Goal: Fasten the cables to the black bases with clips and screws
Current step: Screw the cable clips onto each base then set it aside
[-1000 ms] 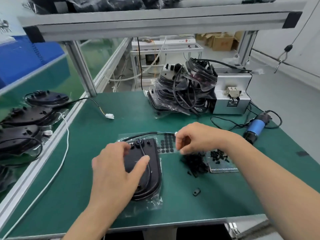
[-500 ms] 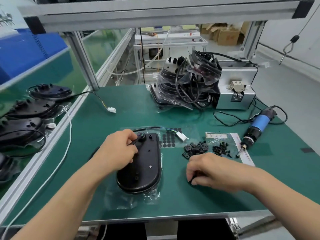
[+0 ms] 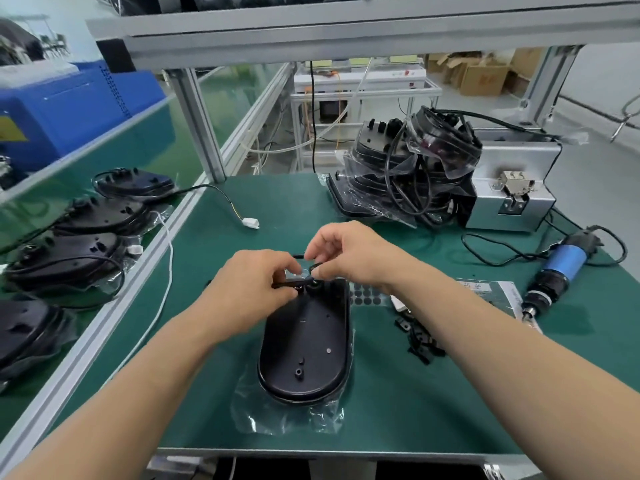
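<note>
A black oval base (image 3: pixel 306 344) lies on clear plastic wrap at the middle of the green mat. Both hands meet over its far end. My left hand (image 3: pixel 247 292) pinches the black cable (image 3: pixel 289 283) where it enters the base. My right hand (image 3: pixel 349 254) pinches a small black clip against the cable just above the base's round boss. Loose black clips (image 3: pixel 417 337) lie to the right of the base, partly behind my right forearm. The blue electric screwdriver (image 3: pixel 557 271) lies at the right of the mat.
A heap of bagged black bases with cables (image 3: pixel 408 178) stands at the back beside a silver screw feeder (image 3: pixel 512 188). Several more bases (image 3: pixel 76 237) lie on the left conveyor. A white connector (image 3: pixel 250 222) and a white cord (image 3: pixel 162 296) lie at left.
My right hand rose from the mat near the lone clip and came up to the base's far end with a clip. My left hand stayed there on the cable.
</note>
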The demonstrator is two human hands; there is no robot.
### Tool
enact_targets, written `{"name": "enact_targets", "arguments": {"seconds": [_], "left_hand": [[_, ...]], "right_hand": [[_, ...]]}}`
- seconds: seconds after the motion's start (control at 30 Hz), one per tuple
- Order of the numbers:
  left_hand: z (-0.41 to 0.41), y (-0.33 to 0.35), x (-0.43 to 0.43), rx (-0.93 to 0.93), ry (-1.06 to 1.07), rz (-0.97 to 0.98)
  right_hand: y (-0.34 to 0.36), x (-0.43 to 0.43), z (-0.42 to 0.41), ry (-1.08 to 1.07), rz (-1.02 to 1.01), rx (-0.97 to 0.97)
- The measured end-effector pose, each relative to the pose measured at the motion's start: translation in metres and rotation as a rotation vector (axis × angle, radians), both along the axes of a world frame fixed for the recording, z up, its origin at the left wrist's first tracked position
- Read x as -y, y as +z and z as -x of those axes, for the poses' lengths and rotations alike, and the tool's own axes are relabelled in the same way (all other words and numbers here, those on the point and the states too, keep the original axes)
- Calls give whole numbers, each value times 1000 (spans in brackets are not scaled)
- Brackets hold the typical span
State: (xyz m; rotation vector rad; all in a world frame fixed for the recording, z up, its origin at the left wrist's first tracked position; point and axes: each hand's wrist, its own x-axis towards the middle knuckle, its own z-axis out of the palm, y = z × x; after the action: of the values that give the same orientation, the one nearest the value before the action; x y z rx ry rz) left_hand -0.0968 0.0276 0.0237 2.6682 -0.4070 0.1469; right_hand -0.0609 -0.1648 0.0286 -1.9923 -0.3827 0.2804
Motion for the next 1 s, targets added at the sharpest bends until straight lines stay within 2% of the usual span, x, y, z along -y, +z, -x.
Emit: {"name": "enact_targets", "arguments": {"seconds": [0.17, 0.3, 0.4, 0.47, 0.63, 1.0], "left_hand": [[-10, 4, -1, -126, 10, 237], [-14, 4, -3, -140, 24, 213], [-11, 1, 0, -54, 3, 8], [-7, -1, 2, 17, -6, -108], [-8, -1, 5, 1, 42, -1], [-9, 1, 2, -43, 23, 97]], "right_hand": [[-3, -12, -6, 24, -18, -61], [-4, -11, -4, 14, -151, -163], [-11, -13, 1, -69, -263, -162], [-17, -17, 4, -109, -224, -75], [-14, -23, 4, -134, -63, 114], [-2, -24, -9, -143, 68, -16]]}}
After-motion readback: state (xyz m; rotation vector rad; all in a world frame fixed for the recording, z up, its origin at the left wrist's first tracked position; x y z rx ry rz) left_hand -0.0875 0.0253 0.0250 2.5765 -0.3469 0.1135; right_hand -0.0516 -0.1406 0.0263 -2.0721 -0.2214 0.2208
